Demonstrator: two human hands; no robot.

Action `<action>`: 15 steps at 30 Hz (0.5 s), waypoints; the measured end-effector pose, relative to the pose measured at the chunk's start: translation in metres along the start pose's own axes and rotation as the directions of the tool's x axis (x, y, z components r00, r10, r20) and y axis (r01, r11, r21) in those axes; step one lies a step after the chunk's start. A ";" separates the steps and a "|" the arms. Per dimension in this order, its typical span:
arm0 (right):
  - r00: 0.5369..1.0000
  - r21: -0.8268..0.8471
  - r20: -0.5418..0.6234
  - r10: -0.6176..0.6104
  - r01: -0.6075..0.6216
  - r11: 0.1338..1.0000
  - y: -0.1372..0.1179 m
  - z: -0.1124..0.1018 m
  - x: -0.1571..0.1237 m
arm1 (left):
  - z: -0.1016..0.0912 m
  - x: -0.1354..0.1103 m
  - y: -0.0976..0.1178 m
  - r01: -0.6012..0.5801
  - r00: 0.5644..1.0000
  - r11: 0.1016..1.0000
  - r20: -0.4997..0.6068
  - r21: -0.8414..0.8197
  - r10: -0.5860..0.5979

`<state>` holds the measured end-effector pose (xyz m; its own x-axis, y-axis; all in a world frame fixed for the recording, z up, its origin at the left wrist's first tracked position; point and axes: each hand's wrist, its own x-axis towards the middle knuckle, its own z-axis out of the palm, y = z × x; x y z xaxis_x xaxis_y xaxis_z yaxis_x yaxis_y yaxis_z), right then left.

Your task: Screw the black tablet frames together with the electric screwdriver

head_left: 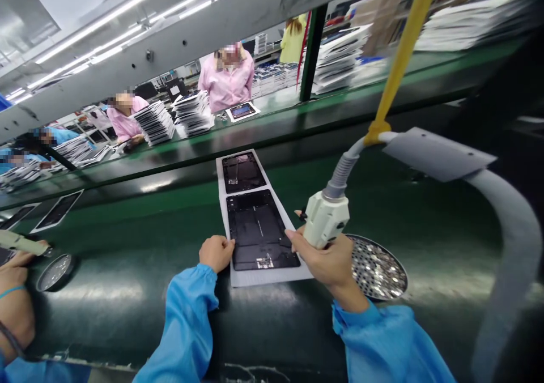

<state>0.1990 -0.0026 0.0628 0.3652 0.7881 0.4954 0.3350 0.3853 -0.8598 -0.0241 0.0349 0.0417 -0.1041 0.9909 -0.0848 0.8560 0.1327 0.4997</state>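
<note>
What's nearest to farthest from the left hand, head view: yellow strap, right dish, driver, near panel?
1. Near panel: just right of the left hand.
2. Driver: farther right, in the right hand.
3. Right dish: right, past the right hand.
4. Yellow strap: upper right.

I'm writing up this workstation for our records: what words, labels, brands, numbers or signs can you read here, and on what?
None can be read.
Near black panel: small pale markings by its lower edge, too small to read.
Far black panel: pale patches, too small to read.
Handheld tool in the right hand: no lettering made out.
Background paper stacks: too blurred to tell.
</note>
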 end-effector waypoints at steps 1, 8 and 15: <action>1.000 -0.003 -0.006 0.004 -0.004 1.000 0.000 0.000 0.000 | -0.001 -0.003 -0.005 -0.029 0.999 0.999 -0.023 -0.041 0.028; 0.999 0.010 0.008 0.041 -0.041 0.999 -0.002 0.004 -0.002 | -0.034 -0.003 -0.050 -0.111 0.941 0.939 -0.338 -0.325 -0.006; 0.992 0.042 0.121 0.024 -0.029 0.999 -0.007 0.014 -0.005 | -0.115 0.083 -0.076 -0.083 0.846 0.929 -0.518 -0.359 -0.124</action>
<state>0.1828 -0.0022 0.0647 0.2654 0.8493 0.4563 0.2879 0.3819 -0.8782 -0.1557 0.1095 0.0961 -0.4567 0.8330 0.3123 0.6222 0.0482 0.7813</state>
